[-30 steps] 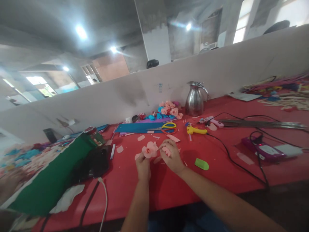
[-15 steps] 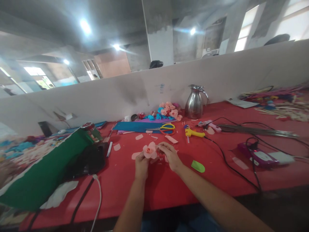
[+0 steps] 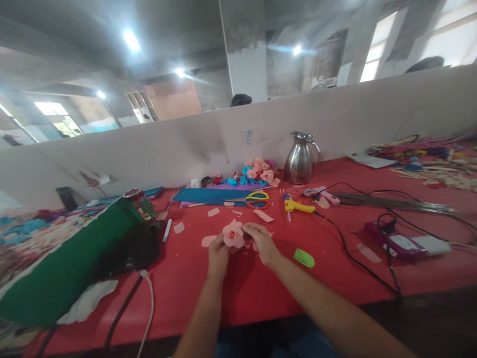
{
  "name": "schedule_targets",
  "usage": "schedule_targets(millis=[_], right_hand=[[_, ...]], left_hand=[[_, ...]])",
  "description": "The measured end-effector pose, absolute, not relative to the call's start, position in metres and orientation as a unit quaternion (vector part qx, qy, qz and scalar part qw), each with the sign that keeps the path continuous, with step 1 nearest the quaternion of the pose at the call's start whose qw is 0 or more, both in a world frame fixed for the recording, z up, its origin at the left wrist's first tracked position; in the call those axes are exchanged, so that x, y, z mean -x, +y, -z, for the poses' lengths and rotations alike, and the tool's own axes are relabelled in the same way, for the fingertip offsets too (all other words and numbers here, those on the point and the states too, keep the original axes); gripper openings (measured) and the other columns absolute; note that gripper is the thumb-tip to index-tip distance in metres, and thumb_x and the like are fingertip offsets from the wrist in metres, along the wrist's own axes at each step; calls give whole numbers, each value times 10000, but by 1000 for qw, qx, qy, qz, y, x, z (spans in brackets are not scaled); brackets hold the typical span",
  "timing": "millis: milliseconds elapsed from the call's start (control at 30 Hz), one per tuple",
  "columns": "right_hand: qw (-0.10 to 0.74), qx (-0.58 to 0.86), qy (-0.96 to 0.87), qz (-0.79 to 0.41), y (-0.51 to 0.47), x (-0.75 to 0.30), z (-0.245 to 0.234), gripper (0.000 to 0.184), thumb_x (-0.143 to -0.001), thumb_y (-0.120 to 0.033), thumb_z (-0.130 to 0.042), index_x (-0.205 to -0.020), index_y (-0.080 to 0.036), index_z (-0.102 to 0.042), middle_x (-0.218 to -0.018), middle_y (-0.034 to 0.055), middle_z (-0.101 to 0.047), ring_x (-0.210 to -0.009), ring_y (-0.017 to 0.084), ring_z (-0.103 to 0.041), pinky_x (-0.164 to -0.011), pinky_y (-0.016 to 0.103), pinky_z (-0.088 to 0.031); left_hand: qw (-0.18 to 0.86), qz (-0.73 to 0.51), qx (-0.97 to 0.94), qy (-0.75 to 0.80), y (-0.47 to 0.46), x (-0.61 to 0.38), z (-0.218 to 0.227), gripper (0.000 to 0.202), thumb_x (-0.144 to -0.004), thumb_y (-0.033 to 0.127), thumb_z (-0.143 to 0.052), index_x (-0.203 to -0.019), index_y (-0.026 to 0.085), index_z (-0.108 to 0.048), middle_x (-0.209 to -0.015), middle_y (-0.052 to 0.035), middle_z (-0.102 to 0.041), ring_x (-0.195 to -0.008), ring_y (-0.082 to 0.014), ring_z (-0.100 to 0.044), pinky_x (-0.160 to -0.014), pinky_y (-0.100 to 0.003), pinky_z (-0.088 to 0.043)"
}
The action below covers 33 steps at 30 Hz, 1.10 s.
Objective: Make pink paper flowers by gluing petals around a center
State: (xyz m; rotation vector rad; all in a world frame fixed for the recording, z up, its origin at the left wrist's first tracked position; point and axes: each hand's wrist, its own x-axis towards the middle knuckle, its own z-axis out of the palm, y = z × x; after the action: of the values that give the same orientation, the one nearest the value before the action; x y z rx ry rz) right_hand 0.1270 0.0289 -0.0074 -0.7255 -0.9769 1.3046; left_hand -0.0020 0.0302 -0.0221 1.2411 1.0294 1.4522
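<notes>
A pale partition (image 3: 167, 149) runs along the far edge of a red-covered table (image 3: 257, 293), with a grey concrete room and ceiling lights beyond. At the near middle of the table, a paper flower (image 3: 233, 234) sits in the fingers of the left hand (image 3: 218, 256), which grip it from below and the left, probably so that the petals stay uncrushed and open to view. The right hand (image 3: 262, 241) meets the flower's right edge with its fingers bent in, seemingly to shape or steady the outer petals; whether a petal is pinched between those fingertips, I cannot tell. The bloom is pale pink, with broad rounded petals fanned around a tighter, deeper coral centre, and it faces up towards the wearer; any stem is hidden. Just beyond the hands lie cut pink pieces (image 3: 213, 212), apparently spread loose for easy picking. Farther off, scissors (image 3: 257, 197) rest partly on a blue sheet (image 3: 201, 195), while a yellow glue gun (image 3: 300, 206) lies to the right, likely placed within reach of the right hand. A bright green piece (image 3: 304, 257) lies nearer on that side. At the far side, a cluster of pink and blue flowers (image 3: 261, 171) is heaped beside a metal jug (image 3: 298, 159), probably to keep the near space free.
</notes>
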Motion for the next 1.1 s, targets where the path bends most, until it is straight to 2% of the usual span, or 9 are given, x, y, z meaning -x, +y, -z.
schedule_targets(millis=[200, 467, 733, 933, 1100], right_hand=[[632, 323, -413, -571, 32, -126, 14, 251, -696, -391, -640, -576, -175, -600, -566, -24, -511, -557, 110, -426, -558, 241, -323], [613, 317, -403, -601, 32, -126, 18, 229, -677, -399, -673, -614, -182, -635, -566, -25, -526, -552, 113, -442, -548, 243, -343], [629, 335, -408, -570, 32, -132, 20, 245, -718, -421, -632, -719, -181, -676, -636, 3, -602, -615, 130, -512, -596, 247, -378], [581, 372, -539, -484, 29, -131, 21, 132, -681, -290, -634, -774, -202, -666, -780, 10, -635, -680, 147, -554, -652, 265, -426], [541, 394, -630, -394, 31, -128, 29, 118, -710, -261, -584, -765, -202, -670, -772, 23, -627, -689, 164, -571, -641, 275, -449]], left_hand=[[465, -589, -507, 424, 30, 2, 22, 146, -605, 183, -638, -721, 155, -721, -682, -17, -676, -714, -176, -597, -666, -277, -470], [470, -592, -497, 426, 27, -1, 18, 135, -573, 168, -660, -692, 158, -724, -680, -16, -678, -627, -153, -582, -616, -273, -473], [497, -655, -382, 422, 32, 1, 28, 175, -552, 191, -715, -718, 138, -722, -689, -28, -693, -668, -154, -598, -642, -265, -471], [539, -642, -396, 375, 31, -2, 28, 207, -554, 195, -749, -752, 137, -733, -754, -59, -710, -746, -186, -631, -669, -269, -488], [546, -635, -407, 365, 27, -3, 24, 178, -542, 214, -765, -695, 132, -723, -790, -69, -711, -782, -201, -636, -665, -273, -504]])
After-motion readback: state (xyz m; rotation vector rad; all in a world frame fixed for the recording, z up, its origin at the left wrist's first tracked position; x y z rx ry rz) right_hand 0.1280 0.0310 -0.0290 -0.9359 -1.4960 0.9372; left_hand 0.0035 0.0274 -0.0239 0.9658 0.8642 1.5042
